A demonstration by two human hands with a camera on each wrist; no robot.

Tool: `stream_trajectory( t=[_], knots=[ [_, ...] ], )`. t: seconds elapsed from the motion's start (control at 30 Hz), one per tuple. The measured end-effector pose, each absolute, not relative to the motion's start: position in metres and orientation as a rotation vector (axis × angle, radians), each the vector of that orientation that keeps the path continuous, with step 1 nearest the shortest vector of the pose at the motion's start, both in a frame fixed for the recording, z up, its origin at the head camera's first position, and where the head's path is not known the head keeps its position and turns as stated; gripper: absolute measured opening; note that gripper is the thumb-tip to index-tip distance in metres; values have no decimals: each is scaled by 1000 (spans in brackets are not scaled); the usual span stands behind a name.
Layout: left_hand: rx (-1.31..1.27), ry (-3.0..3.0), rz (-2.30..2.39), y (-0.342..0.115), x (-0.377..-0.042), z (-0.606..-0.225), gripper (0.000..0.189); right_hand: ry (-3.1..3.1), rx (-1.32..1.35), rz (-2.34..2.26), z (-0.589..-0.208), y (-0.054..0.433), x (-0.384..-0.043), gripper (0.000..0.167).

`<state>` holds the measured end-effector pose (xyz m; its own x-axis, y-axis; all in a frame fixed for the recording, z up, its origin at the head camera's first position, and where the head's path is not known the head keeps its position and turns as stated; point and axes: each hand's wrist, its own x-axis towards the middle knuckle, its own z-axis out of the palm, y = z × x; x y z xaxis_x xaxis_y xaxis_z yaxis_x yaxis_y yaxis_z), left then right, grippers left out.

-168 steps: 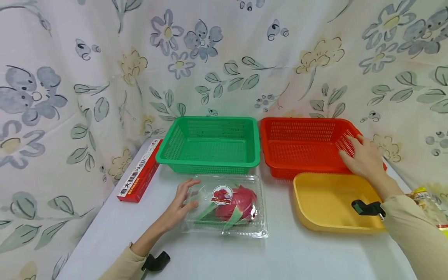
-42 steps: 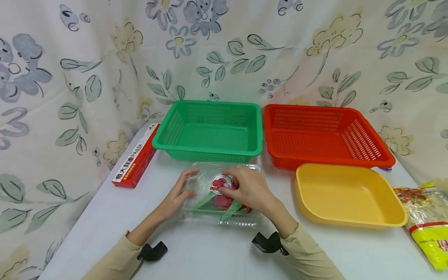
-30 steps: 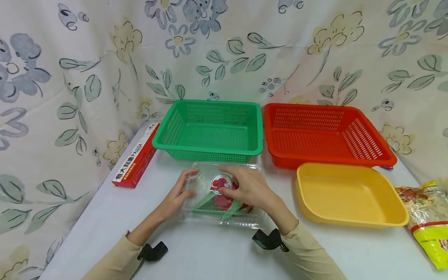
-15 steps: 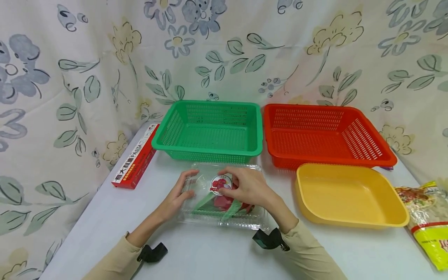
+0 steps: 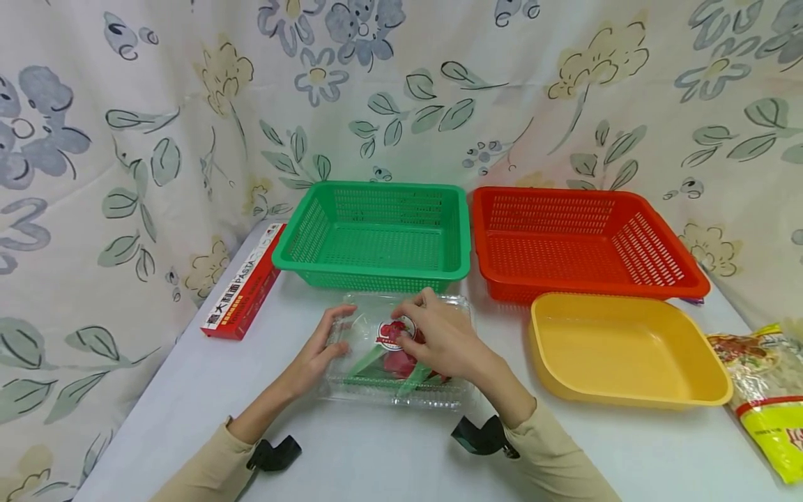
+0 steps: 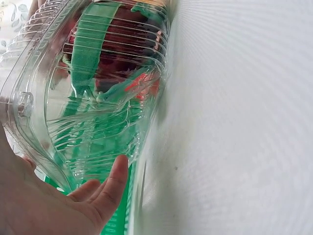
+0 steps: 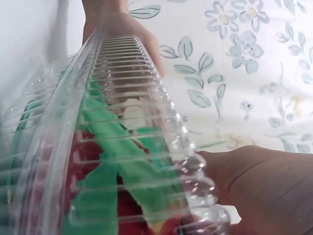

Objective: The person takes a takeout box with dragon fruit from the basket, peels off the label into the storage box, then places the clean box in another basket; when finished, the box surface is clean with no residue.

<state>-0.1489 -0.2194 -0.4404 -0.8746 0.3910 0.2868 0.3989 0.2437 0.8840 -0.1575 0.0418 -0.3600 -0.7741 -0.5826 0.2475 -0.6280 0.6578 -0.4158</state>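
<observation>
A clear plastic clamshell box [image 5: 364, 324] lies on the table, holding a red dragon fruit [image 5: 396, 364] with green leaves. On its lid is a round red-and-white sticker [image 5: 387, 337]. My left hand [image 5: 310, 355] grips the box's left end, thumb and fingers spread along it. Over the lid's right half bends my right hand [image 5: 452, 345], thumb and forefinger pinching at the sticker, which they partly cover. In the left wrist view, fingers [image 6: 115, 183] lie at the box's corner. In the right wrist view, the right hand [image 7: 264, 191] shows beyond the ribbed lid [image 7: 122, 147].
Behind the box stands a green basket [image 5: 370, 272], with a red basket [image 5: 583, 293] to its right. A yellow tray [image 5: 627, 348] sits in front of the red one. A red pasta box [image 5: 245, 282] lies at left, a plastic food packet [image 5: 768, 404] at far right.
My right hand has come from the red basket to the lid, and its fingers have since shifted on the sticker. The left hand stays on the box. The head view has tilted slightly.
</observation>
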Motion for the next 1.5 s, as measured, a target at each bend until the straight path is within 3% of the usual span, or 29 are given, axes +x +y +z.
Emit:
stream_trajectory(
  t=[1.5],
  knots=[
    [-801,-2476,-1729,-217,-148,-438,54,-2616,1093,1346,-347,52,-157,8]
  ],
)
